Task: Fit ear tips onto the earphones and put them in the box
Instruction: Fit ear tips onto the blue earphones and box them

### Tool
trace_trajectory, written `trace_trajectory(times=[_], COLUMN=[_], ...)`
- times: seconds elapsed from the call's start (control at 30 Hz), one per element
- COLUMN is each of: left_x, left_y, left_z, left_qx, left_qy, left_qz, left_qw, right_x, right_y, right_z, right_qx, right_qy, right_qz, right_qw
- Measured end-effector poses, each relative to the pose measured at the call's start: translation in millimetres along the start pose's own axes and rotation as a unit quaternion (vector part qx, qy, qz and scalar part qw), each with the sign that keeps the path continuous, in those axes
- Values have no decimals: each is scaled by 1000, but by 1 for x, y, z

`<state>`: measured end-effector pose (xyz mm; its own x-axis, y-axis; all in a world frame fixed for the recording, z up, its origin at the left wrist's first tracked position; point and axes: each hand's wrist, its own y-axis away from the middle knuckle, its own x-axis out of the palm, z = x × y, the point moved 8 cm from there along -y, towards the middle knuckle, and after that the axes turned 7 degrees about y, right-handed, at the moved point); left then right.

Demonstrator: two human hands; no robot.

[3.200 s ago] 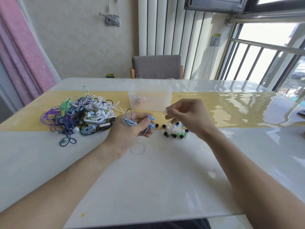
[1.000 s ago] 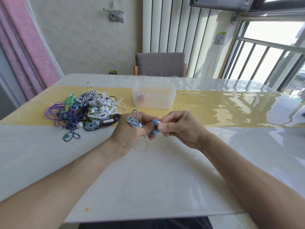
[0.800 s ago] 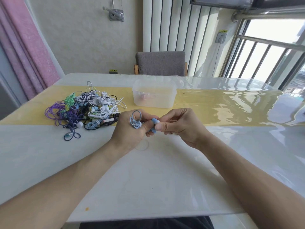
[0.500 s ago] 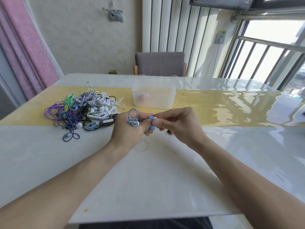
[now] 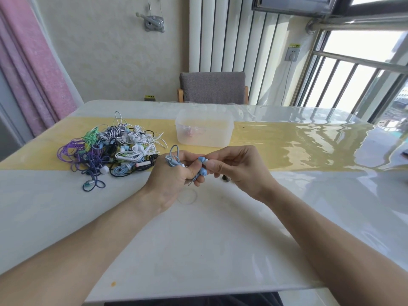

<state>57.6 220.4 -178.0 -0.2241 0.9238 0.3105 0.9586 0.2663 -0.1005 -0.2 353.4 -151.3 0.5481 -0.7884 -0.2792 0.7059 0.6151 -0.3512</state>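
The blue earphones [image 5: 202,167] sit between both hands above the white table [image 5: 198,250], in front of the clear plastic box [image 5: 204,129]. The left hand [image 5: 174,180] is clenched around the coiled blue cable, whose loop sticks up above the knuckles, with one bud poking out below the fingers. The right hand [image 5: 240,168] pinches the upper bud between thumb and forefinger; whether an ear tip lies under that pinch cannot be told. Compared with half a second ago, the hands have barely shifted: the pinch stays on the same bud and the cable loop stands as before. Three seconds back the right hand was raised apart from the left, holding a small pale tip, and the heap of loose ear tips lay open to view; now the right hand covers most of it, and only one dark ear tip [image 5: 225,178] shows just beneath the palm. The tangle of spare earphones [image 5: 110,151] lies unchanged at the left, well apart from the box.
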Motion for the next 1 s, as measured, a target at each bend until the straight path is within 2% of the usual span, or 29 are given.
trace_trajectory(times=[0.37,0.6,0.77,1.0], left_x=[-3,-3,-3,-2], left_y=[-2,-1,-1,-3], left_z=[-8,-14,-7,6], left_qx=[49,108,85,-1], left_qy=[-11,-94,-59,6], left_qz=[-33,-33,-33,-8], left_qw=[998,989,994,1000], right_x=[-1,0,1,1], right_y=[-3,-3,-3,-1], right_z=[-5,-12,-12,-5], right_qx=[11,34,22,3], right_qy=[-17,-37,-19,5], right_qz=[-6,-11,-2,6], right_qw=[1000,999,1000,1000])
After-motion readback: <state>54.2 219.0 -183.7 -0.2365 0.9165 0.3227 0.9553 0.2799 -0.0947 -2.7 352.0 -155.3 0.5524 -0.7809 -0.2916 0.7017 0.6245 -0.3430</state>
